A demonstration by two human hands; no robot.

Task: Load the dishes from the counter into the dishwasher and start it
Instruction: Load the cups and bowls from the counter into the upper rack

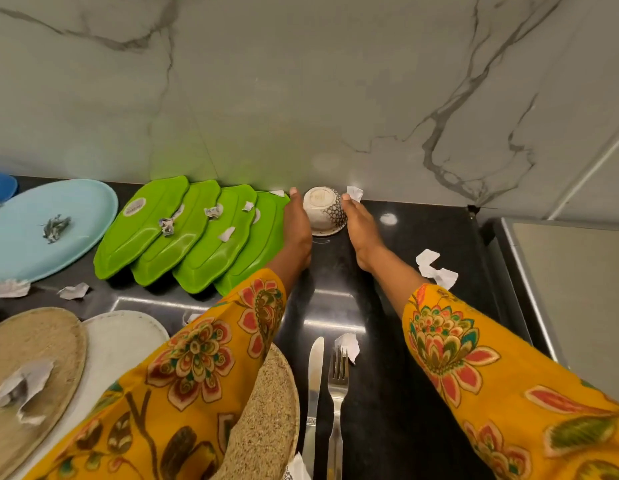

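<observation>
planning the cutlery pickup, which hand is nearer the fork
Right. The right hand is at the far side of the counter on the upturned bowl, more in line with the fork; the left hand is further left.

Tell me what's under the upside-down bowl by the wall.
The bowl sits rim-down on the black counter, left hand and right hand against its sides. Only its rim shows on the counter; anything beneath it is covered.

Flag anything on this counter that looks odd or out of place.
Torn paper scraps litter the black counter and lie on the green plates and the light blue plate. The bowl between both hands sits upside down.
</observation>
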